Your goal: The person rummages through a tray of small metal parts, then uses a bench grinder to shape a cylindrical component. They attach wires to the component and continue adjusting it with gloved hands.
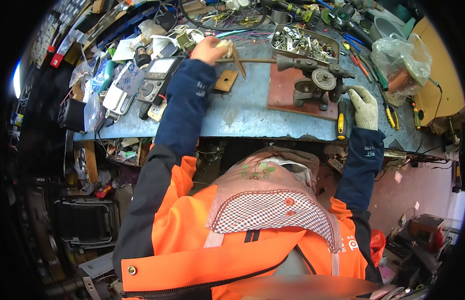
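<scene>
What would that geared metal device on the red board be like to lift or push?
The geared metal device is probably heavy for its size, given its thick metal body. Its frame looks stiff, though the long rod reaching out to one side might unbalance it. Pushed, it seems unlikely to roll, standing on feet.

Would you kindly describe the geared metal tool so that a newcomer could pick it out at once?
On the blue worktop, right of centre, lies a reddish board. The geared metal tool stands on it, left of the gloved right hand. Two round wheels and a long rod reaching toward the left hand set it apart from the yellow-handled tool nearby.
</scene>
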A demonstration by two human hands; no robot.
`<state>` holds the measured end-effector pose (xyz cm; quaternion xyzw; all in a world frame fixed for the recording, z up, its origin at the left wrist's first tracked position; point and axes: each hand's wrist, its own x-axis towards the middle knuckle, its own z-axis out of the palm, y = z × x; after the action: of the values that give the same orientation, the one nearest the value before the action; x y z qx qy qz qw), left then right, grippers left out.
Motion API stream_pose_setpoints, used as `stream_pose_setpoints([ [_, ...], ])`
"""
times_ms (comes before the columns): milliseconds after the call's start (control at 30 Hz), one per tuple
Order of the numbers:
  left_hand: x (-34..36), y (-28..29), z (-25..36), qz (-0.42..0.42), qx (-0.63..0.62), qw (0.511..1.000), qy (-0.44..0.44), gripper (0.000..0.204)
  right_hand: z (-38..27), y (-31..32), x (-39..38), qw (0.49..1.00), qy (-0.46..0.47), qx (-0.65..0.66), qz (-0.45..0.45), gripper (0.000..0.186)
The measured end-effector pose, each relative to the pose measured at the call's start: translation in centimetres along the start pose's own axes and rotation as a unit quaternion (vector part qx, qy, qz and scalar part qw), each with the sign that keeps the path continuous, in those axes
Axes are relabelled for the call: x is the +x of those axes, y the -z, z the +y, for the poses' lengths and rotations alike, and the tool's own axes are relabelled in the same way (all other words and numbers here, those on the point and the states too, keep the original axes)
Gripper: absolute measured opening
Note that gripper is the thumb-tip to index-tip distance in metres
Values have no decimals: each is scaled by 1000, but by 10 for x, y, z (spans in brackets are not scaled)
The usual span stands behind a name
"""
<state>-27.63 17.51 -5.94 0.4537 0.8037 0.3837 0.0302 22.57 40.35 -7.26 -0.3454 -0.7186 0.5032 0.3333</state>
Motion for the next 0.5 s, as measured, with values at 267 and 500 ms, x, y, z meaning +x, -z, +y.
stream_pose_setpoints([
  [267,-121,17,94,141,-430,890,46,50,-1,5,-5,1000,-5,-28,5,21],
  [500,-116,25,73,140,-544,806,186,41,9,6,-3,1000,-3,-21,-2,21],
])
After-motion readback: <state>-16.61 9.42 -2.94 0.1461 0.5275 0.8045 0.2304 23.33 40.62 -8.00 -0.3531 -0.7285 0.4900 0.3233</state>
